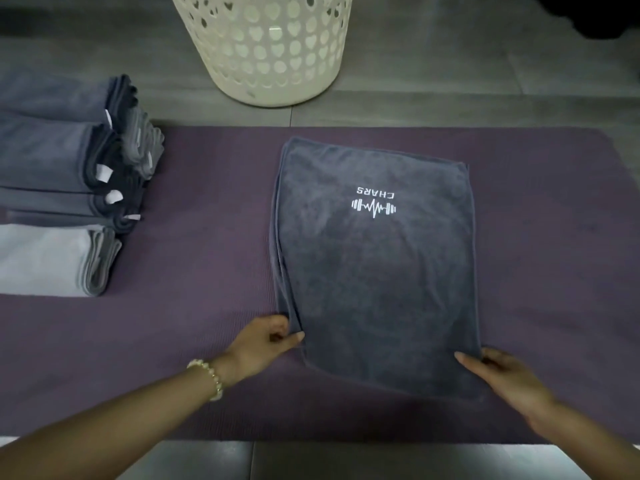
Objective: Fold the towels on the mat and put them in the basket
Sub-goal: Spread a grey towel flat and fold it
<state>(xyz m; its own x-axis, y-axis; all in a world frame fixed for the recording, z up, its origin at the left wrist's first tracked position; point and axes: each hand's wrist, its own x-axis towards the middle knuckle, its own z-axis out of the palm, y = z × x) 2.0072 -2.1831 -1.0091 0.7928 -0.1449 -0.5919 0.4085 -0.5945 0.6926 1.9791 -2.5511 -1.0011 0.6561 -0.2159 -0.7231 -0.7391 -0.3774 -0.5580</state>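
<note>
Piled towels [62,188] in greys wait at the left end of a purple mat [207,271], with bare mat between them and the work. The left hand [266,341], a beaded bracelet [207,375] at its wrist, pinches the near-left corner of a dark grey towel [374,271], thumb and fingers closed on the layered edge. A white perforated basket [263,46] stands on the floor just beyond the mat's far edge, the way to it unobstructed. The towel lies flat mid-mat, doubled, logo up. Soft, light and limp, it will likely sag unless carried by both corners. The right hand [502,379] clamps the near-right corner, thumb on top.
</note>
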